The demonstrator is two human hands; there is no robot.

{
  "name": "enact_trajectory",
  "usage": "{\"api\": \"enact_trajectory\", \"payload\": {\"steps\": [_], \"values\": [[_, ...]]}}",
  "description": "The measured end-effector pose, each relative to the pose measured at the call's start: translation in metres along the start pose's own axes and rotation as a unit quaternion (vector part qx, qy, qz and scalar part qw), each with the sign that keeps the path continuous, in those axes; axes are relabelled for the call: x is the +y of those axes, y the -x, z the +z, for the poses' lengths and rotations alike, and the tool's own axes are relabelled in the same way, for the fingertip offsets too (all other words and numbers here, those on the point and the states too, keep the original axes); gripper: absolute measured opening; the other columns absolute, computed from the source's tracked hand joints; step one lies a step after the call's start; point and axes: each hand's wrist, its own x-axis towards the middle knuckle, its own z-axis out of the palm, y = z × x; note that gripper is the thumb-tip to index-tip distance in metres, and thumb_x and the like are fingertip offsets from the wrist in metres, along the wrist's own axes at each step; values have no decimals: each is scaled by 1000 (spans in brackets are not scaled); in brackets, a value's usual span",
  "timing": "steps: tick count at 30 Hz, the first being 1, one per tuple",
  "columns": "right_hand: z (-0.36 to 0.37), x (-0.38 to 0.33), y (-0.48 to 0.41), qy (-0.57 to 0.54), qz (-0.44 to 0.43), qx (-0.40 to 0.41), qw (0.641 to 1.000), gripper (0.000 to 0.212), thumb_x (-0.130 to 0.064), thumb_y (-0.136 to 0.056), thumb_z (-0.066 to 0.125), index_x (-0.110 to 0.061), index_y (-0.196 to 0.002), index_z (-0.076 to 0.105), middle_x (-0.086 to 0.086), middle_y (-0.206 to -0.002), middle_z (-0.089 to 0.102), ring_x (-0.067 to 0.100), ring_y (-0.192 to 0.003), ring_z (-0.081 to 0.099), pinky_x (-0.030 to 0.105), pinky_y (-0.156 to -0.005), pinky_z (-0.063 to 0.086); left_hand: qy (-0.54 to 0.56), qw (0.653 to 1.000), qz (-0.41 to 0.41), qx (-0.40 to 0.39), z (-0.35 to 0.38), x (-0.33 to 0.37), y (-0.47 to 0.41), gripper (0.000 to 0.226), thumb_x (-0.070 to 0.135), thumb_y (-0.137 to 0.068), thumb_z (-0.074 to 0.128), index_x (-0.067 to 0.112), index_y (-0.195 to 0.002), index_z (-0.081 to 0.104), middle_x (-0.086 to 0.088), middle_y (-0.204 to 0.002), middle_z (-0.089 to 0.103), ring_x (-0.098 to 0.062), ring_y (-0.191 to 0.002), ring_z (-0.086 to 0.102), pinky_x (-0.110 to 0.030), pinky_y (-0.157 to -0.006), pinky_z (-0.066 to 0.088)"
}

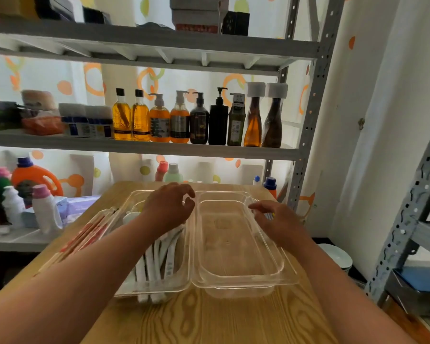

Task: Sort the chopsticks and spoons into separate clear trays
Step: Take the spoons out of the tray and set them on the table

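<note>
Two clear trays stand side by side on the wooden table. The left tray (187, 244) holds several white wrapped spoons (156, 259). Paper-wrapped chopsticks (85, 238) with red print lie along its left side, partly under my left forearm. The right tray (287, 276) has nothing in it. My left hand (169, 207) hovers over the far end of the left tray, its fingers loosely curled around nothing. My right hand (277, 220) is at the right tray's far right rim, with thumb and fingers closed on the rim. A small white and yellow bit shows by those fingers; I cannot tell what it is.
The wooden table (209, 319) stands against a grey metal shelf rack (144, 148) lined with pump bottles (179, 120). Detergent bottles (35, 180) and small white bottles stand on a lower shelf at the left. White bowls (338, 256) sit low at the right beside another rack.
</note>
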Motion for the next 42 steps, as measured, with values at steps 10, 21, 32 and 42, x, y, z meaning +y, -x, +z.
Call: {"api": "enact_trajectory", "payload": {"steps": [10, 21, 32, 42], "values": [[40, -72, 2, -5, -97, -72, 993, 22, -28, -91, 57, -26, -111, 67, -11, -105, 68, 1, -92, 58, 14, -85, 47, -48, 993, -99, -32, -46, -76, 23, 19, 26, -88, 60, 22, -104, 68, -2, -111, 68, -20, -98, 63, -38, -93, 52], [65, -96, -21, -7, -115, -63, 991, 20, -17, -90, 57, -18, -105, 70, -5, -99, 69, 2, -83, 57, 6, -73, 42, -77, 989, 64, -113, -9, -40, -1, 34, 40, -90, 61, 28, -122, 63, 8, -123, 63, -12, -115, 55, -35, -104, 42], [64, -81, -15, -25, -79, -67, 994, 19, -19, -91, 57, -20, -105, 70, -4, -101, 69, 4, -86, 59, 8, -74, 41, -221, 954, 110, -169, 3, -18, -13, 24, 22, -93, 57, 12, -114, 62, -7, -111, 63, -23, -104, 61, -35, -92, 47], [50, -90, 2, 4, -59, -36, 998, 21, -25, -91, 56, -20, -107, 69, -3, -104, 70, 7, -89, 61, 17, -83, 45, -35, 996, 86, -1, -38, -26, -19, 19, 22, -94, 58, 15, -107, 69, -2, -103, 70, -16, -96, 62, -35, -95, 49]]}}
